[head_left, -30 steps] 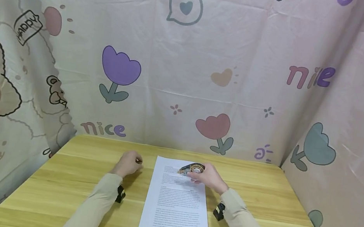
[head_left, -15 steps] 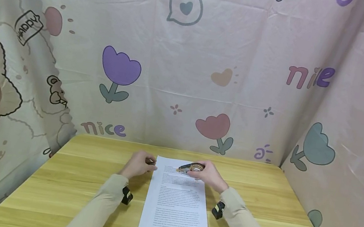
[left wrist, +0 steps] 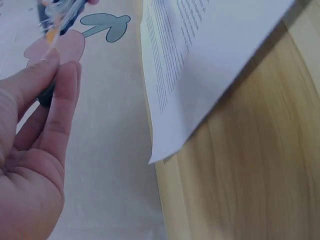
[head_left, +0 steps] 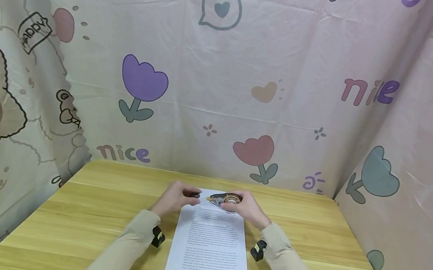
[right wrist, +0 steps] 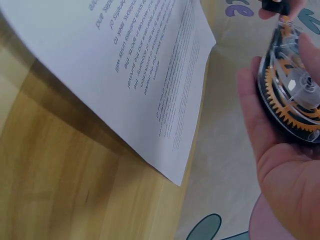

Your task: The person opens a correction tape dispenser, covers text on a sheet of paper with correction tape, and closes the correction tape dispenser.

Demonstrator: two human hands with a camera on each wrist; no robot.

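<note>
A correction tape [head_left: 225, 199] with a dark edge and clear body is held in my right hand [head_left: 250, 210], its tip pointing left. Orange gear wheels show through the casing of the correction tape [right wrist: 287, 95] in the right wrist view. My left hand [head_left: 174, 199] pinches a small dark cap [left wrist: 46, 95] between thumb and fingers, mostly covered by them. The tape's orange tip sits very close to the cap; whether they touch I cannot tell. Both hands are above the top part of a printed sheet of paper [head_left: 208, 257].
The sheet lies on a wooden table [head_left: 297, 268], its corners slightly raised. Behind the table and at both sides hangs a patterned curtain [head_left: 218, 70]. Each wrist carries a small black camera, such as the left wrist's camera [head_left: 158, 236].
My left hand has moved right, from beside the sheet to over its top left part, close to the tape's tip. The right hand with the correction tape has shifted slightly left.
</note>
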